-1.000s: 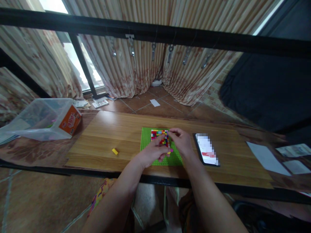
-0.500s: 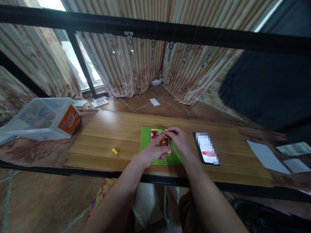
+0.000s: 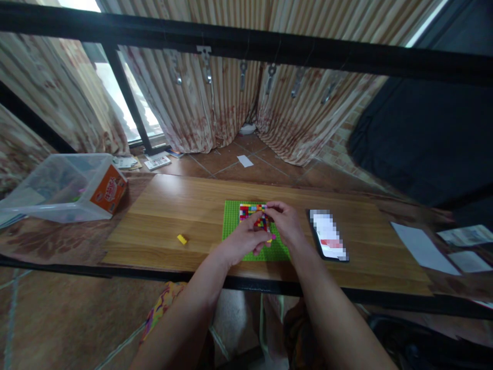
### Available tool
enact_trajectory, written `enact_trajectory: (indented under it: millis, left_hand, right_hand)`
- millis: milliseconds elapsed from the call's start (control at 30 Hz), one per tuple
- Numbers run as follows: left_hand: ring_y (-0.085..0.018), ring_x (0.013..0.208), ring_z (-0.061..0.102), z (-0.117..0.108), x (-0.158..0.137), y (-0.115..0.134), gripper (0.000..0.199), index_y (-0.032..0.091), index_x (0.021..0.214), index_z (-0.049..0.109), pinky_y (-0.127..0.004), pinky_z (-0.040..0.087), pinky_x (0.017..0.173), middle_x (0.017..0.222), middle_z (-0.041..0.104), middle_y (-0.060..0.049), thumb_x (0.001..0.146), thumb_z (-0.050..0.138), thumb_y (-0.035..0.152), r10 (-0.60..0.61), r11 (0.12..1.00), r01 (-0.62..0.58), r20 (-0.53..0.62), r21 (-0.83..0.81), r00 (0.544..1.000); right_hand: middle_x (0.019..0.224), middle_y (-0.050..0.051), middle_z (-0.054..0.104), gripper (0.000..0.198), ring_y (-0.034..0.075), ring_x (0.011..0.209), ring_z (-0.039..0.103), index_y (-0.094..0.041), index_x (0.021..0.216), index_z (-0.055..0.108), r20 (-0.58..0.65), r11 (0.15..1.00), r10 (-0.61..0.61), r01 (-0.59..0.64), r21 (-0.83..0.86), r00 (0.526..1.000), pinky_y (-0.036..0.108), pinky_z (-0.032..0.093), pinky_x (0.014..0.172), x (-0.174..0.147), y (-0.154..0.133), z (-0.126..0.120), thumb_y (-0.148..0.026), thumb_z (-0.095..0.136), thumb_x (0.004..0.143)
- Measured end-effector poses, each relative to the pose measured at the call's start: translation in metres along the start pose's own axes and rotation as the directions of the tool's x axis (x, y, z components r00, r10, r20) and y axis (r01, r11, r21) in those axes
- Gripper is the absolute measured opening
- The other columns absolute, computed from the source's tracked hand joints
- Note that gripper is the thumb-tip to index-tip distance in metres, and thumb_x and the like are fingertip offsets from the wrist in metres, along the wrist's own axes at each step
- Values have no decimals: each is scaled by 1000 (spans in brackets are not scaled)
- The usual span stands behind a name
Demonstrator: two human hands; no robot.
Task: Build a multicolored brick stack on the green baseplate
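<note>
The counter (image 3: 154, 221) carries a green baseplate (image 3: 231, 218) between a yellow brick (image 3: 182, 239) and a phone (image 3: 328, 236), with a clear box (image 3: 73, 186) leftmost and white paper (image 3: 423, 248) at right.

Studded plastic baseplate (image 3: 231, 218), smooth wood-grain tabletop (image 3: 154, 221), pleated cloth curtains (image 3: 215, 113)

So the top of the frame is mostly striped curtains (image 3: 215, 108), with a black bar (image 3: 246, 43) running right across in front and some silvery hooks (image 3: 243, 76) dangling just below it. Bright window (image 3: 111, 87) peeking through upper left, big dark cloth (image 3: 431, 118) upper right. There's a smartphone (image 3: 329, 236) right of center, screen lit but too pixelated to read. Also a white sheet of paper (image 3: 421, 247) lower right, plus a paper scrap (image 3: 245, 161) on the tiled floor (image 3: 265, 149), upper middle.
</note>
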State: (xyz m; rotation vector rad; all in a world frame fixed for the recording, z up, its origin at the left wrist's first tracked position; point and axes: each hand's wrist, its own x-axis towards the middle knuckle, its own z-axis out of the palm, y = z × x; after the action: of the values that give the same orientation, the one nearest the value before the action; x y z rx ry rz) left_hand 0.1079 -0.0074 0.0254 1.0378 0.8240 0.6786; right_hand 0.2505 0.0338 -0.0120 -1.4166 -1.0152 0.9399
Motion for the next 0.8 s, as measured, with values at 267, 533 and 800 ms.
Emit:
enact_trajectory:
  millis: [267,533,800]
  left_hand:
    - [-5,39,38,0,1,-2,79,14,143,35,-19,30,41,58,58,7,72,69,24,-4,1000,4,-36,-5,999]
    - [-6,51,52,-8,3,2,64,12,125,52,-20,42,52,66,61,4,69,77,29,100,984,-129,-213,-125,972]
    - [-8,54,55,-12,7,2,45,15,109,55,-22,46,57,69,63,3,70,74,30,210,973,-229,-290,-32,934]
  right_hand:
    - [77,3,70,23,17,72,63,-18,76,68,19,1000,-7,7,-7,1000,32,50,73,2,1,-1,-34,69,59]
    - [83,6,73,29,19,75,65,-17,83,71,-68,995,-38,32,-95,997,34,50,75,-3,-2,-3,-40,68,64]
    - [71,2,69,28,16,65,60,-20,77,71,128,995,-92,96,-29,988,28,46,63,-21,-30,-11,-47,65,75]
